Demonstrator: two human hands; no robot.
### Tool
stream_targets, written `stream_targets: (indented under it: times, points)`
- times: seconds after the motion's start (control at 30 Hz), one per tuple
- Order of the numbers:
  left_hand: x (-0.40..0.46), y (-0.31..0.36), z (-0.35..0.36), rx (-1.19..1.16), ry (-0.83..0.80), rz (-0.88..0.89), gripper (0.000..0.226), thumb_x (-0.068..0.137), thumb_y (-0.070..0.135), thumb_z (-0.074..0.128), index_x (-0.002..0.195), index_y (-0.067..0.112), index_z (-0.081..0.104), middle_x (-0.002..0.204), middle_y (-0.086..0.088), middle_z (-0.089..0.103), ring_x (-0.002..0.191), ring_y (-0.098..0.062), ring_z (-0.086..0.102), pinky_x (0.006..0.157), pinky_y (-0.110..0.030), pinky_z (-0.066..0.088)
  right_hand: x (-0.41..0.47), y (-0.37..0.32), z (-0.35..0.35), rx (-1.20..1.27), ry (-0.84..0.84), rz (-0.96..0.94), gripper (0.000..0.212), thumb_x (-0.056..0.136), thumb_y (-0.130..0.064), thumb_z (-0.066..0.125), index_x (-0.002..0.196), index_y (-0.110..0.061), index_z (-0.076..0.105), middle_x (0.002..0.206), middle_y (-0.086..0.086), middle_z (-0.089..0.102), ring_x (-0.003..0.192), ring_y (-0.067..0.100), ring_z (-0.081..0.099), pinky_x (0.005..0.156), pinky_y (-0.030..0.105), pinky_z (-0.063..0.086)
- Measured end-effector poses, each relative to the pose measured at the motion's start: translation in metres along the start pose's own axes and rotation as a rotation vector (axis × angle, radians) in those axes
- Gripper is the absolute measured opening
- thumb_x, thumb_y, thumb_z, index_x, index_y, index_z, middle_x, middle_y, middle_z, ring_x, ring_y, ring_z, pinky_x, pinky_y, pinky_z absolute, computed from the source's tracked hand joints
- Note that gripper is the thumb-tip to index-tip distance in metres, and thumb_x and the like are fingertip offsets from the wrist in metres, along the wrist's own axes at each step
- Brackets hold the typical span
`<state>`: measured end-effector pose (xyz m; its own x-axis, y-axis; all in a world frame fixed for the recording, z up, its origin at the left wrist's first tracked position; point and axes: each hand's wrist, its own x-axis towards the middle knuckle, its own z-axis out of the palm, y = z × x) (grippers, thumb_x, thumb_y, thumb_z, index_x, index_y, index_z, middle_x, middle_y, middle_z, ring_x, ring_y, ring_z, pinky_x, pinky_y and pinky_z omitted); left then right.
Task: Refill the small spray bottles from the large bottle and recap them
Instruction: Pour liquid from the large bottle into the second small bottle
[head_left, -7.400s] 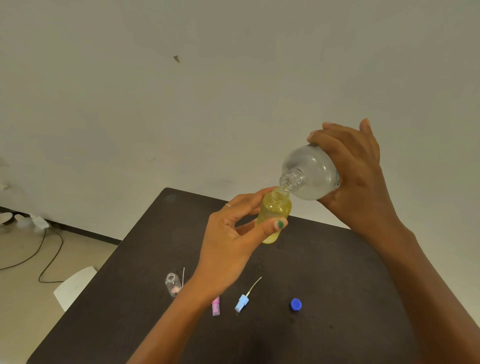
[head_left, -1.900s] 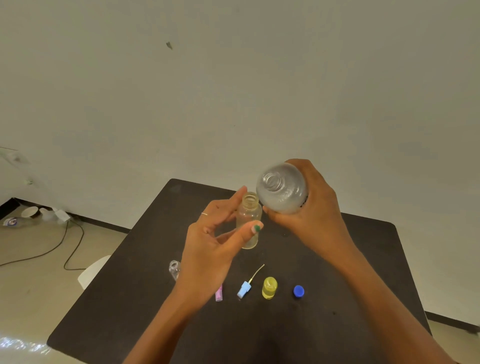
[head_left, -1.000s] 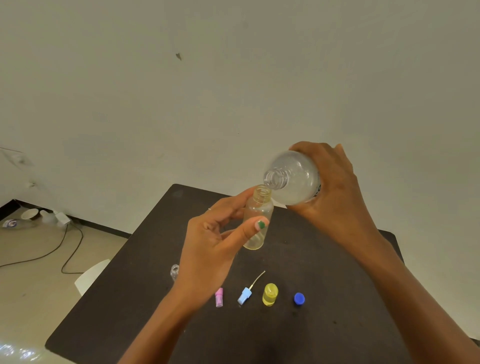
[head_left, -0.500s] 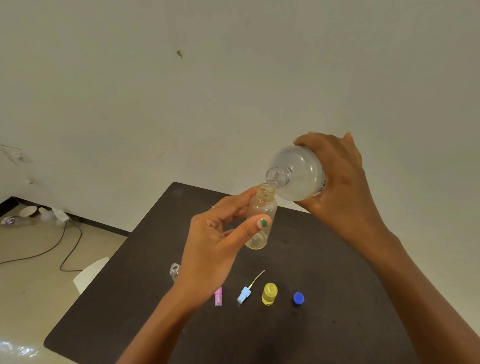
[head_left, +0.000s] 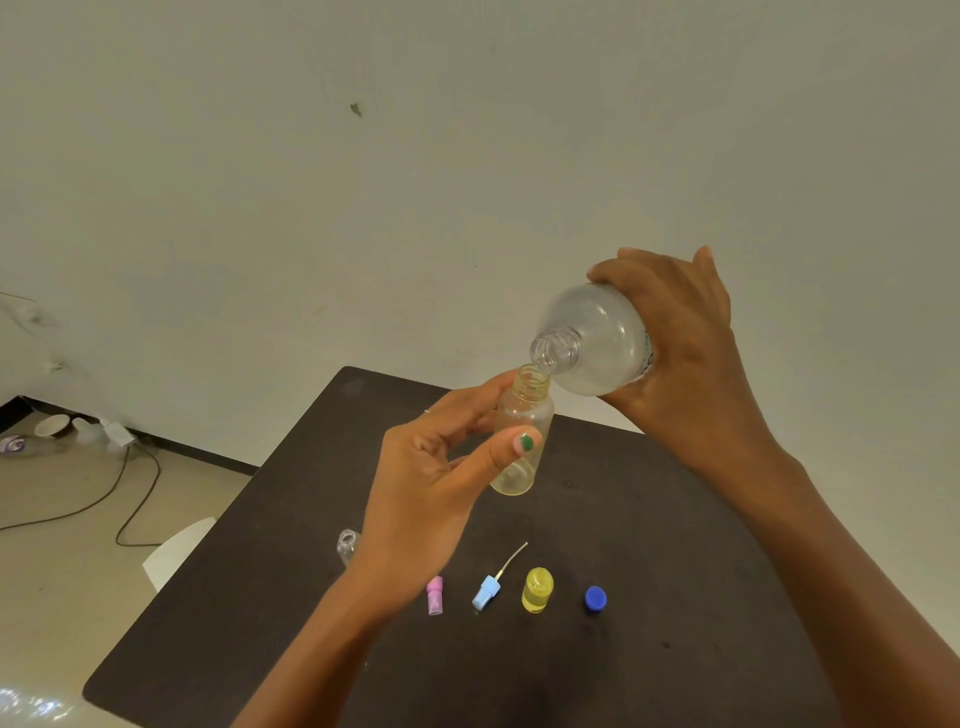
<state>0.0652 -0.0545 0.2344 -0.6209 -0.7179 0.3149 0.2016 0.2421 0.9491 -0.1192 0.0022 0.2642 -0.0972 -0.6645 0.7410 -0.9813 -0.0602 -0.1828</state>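
The left hand (head_left: 431, 483) holds a small clear bottle (head_left: 521, 436) up in the air. The thumb (head_left: 511, 451), with a green nail, presses on the front of it, and the other fingers curl round the back. The small bottle stands almost straight, with its open top up and no cap on.

Just above those fingers, the right hand (head_left: 680, 353) grips the big clear bottle (head_left: 595, 340) round its fat part. The big bottle is tipped over, and its open mouth sits right over the top of the small bottle, touching it or almost touching; I cannot tell which. I cannot see any water running.

Below the hands is a dark table (head_left: 649, 519). Under the left hand lies a pink spray cap (head_left: 435, 595). Just to the right of it lies a light blue spray cap (head_left: 487, 597) with a thin tube sticking out. Next comes a small yellow bottle (head_left: 537, 590), standing up with no cap. Further right is a dark blue cap (head_left: 595, 597). Left of the left wrist a tiny clear bottle (head_left: 347, 545) peeks out, partly hidden.

Far off to the left, a black cable (head_left: 124, 499) lies on the floor by the pale wall (head_left: 363, 208)
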Motion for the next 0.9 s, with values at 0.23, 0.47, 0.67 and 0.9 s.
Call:
stream_targets:
  times: [0.23,0.47,0.67,0.9]
  points:
    - [0.0,-0.001,-0.001,-0.005,-0.005,0.001,0.034,0.072,0.024,0.063,0.104,0.035,0.062,0.104,0.016,0.068,0.096,-0.002,0.065,0.075,-0.01,0.049,0.003,0.001,-0.001,-0.022,-0.001,-0.027,0.055,0.068,-0.024,0.074,0.114,-0.021,0.043,0.113,0.01,0.058,0.117,0.023,0.043,0.11,0.054,0.011]
    - [0.001,-0.001,-0.002,0.009,0.0,0.004,0.034,0.071,0.024,0.062,0.103,0.037,0.061,0.097,0.025,0.069,0.096,0.001,0.064,0.075,-0.008,0.049,0.007,0.002,-0.003,-0.041,-0.01,-0.052,0.057,0.068,-0.025,0.074,0.115,-0.021,0.042,0.114,0.011,0.059,0.119,0.028,0.046,0.111,0.054,0.009]
    - [0.0,-0.001,-0.003,0.002,0.006,0.01,0.036,0.073,0.022,0.063,0.107,0.033,0.062,0.104,0.014,0.069,0.098,-0.005,0.065,0.078,-0.012,0.049,0.009,0.001,-0.004,-0.048,0.0,-0.069,0.054,0.07,-0.025,0.073,0.115,-0.022,0.042,0.113,0.01,0.059,0.12,0.027,0.046,0.111,0.055,0.01]
    - [0.0,0.0,-0.004,-0.003,0.007,0.005,0.036,0.074,0.022,0.064,0.108,0.032,0.063,0.106,0.01,0.07,0.099,-0.007,0.065,0.079,-0.014,0.05,0.011,0.0,-0.004,-0.062,0.006,-0.088,0.056,0.069,-0.022,0.075,0.115,-0.021,0.043,0.113,0.01,0.059,0.12,0.027,0.045,0.111,0.055,0.01]
